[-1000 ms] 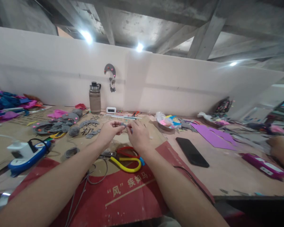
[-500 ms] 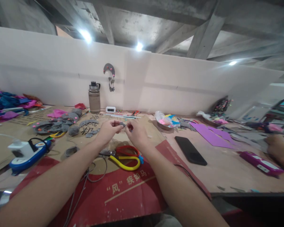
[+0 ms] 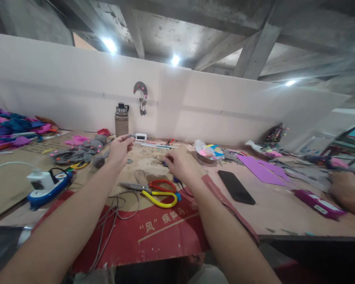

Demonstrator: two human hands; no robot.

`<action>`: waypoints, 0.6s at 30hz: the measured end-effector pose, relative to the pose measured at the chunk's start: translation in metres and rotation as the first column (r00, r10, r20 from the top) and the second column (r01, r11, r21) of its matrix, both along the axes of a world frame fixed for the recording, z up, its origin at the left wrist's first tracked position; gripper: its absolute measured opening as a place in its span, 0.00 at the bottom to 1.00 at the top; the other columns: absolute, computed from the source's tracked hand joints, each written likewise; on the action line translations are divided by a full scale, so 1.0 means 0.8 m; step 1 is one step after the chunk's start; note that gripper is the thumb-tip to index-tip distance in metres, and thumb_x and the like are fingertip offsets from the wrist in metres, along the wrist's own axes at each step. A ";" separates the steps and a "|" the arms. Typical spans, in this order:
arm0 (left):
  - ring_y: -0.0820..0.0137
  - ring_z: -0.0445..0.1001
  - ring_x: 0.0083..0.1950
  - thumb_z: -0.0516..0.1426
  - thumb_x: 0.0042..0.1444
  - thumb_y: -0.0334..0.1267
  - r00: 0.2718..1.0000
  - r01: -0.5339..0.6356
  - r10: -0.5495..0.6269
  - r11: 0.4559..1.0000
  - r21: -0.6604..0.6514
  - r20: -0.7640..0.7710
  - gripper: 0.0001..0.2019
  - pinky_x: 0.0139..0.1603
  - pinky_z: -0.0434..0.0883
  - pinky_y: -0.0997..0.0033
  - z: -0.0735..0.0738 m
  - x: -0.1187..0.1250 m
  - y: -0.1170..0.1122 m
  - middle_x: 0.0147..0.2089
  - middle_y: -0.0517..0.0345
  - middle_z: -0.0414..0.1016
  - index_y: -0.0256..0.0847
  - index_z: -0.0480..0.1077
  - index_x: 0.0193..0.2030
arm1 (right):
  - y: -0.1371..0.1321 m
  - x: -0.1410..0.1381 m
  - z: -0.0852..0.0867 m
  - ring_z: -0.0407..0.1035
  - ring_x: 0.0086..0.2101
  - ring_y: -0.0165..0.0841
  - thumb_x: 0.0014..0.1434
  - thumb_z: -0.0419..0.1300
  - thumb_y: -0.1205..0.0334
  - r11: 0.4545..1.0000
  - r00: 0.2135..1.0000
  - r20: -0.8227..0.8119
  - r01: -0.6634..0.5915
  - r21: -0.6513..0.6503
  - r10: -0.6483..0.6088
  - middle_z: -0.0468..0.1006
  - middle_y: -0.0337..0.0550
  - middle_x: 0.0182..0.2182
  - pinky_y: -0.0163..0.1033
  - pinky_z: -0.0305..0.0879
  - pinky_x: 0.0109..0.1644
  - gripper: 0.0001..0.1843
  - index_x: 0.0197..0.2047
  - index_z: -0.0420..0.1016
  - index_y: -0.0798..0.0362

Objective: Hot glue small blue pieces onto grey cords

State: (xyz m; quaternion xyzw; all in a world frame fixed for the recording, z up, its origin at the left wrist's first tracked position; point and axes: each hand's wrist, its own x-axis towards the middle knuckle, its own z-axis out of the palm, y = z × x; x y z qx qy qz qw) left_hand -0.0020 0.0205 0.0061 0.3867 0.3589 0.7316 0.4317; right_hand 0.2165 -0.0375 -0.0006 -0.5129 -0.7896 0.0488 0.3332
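Observation:
My left hand (image 3: 120, 152) is raised over the back of the work area, thumb and fingertips pinched on a small grey felt piece (image 3: 131, 136). Further right, my right hand (image 3: 179, 162) is closed low over the cardboard, its fingers curled round something dark that is mostly hidden. A blue bit with a dark cord (image 3: 177, 180) shows just below that hand. Between my forearms lie scissors (image 3: 154, 191) with one red and one yellow handle, blades pointing left. Loose grey cord (image 3: 115, 211) trails over the red printed cardboard (image 3: 171, 244) near my left forearm.
Grey felt pieces with pink dots (image 3: 77, 152) lie left, behind a power strip (image 3: 51, 189). A bottle (image 3: 122, 123) and small white clock (image 3: 141, 137) stand by the wall. Rightward are a bowl (image 3: 207, 157), phone (image 3: 236, 187), purple sheet (image 3: 260, 169), magenta pack (image 3: 319, 203) and another person's hand (image 3: 344, 185).
My hands, together over a small grey piece before, are now apart. The left has moved left and up with the grey piece; the right has shifted slightly right. The scissors are more fully visible.

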 end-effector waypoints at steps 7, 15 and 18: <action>0.81 0.64 0.20 0.64 0.35 0.28 0.996 0.004 -0.001 0.999 -0.031 0.093 0.10 0.19 0.58 0.82 0.007 -0.012 0.002 0.24 0.61 0.71 0.35 0.71 0.29 | -0.043 -0.018 -0.015 0.68 0.37 0.33 0.44 0.66 0.61 0.888 0.837 0.340 -0.323 -0.327 0.429 0.75 0.43 0.39 0.33 0.60 0.37 0.25 0.48 0.70 0.50; 0.81 0.65 0.20 0.63 0.37 0.27 0.996 -0.031 0.030 1.000 0.006 0.089 0.10 0.18 0.59 0.83 0.011 -0.022 0.005 0.25 0.61 0.72 0.35 0.71 0.30 | -0.046 -0.021 -0.018 0.70 0.35 0.34 0.48 0.61 0.62 0.902 0.884 0.282 -0.274 -0.333 0.372 0.76 0.45 0.38 0.33 0.62 0.35 0.23 0.49 0.67 0.51; 0.82 0.64 0.21 0.62 0.39 0.26 0.983 -0.076 0.073 0.997 0.011 0.166 0.08 0.19 0.60 0.84 0.016 -0.031 0.006 0.24 0.61 0.71 0.36 0.70 0.29 | -0.040 -0.017 -0.010 0.70 0.38 0.34 0.51 0.58 0.64 0.929 0.928 0.175 -0.284 -0.236 0.328 0.76 0.45 0.42 0.35 0.62 0.40 0.22 0.51 0.66 0.51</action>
